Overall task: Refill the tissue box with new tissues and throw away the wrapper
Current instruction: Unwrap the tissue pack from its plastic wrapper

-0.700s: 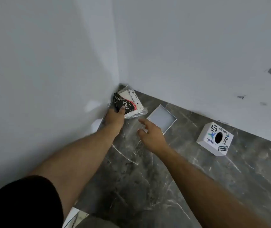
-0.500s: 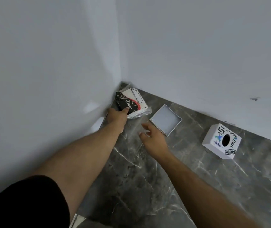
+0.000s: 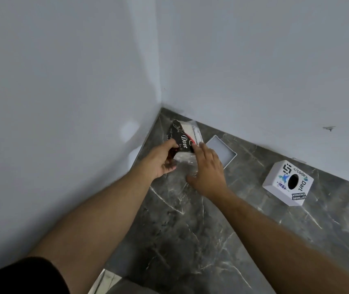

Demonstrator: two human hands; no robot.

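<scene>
A wrapped pack of tissues, clear plastic with a black and red printed end, is held tilted above the table's far left corner. My left hand grips its near left side. My right hand lies on its right side, fingers over the plastic wrapper. The white cube tissue box, stickers and a round hole on its upper face, stands at the right by the wall. Its flat white lid or base lies open side up just behind my right hand.
The dark grey marble table fits into a corner of two pale walls. The table's near edge shows at the bottom left, with a paler floor below.
My left hand has lifted the tissue pack off the table and pulled it nearer. My right hand, which hovered open beside it, has moved left and closed onto the pack.
</scene>
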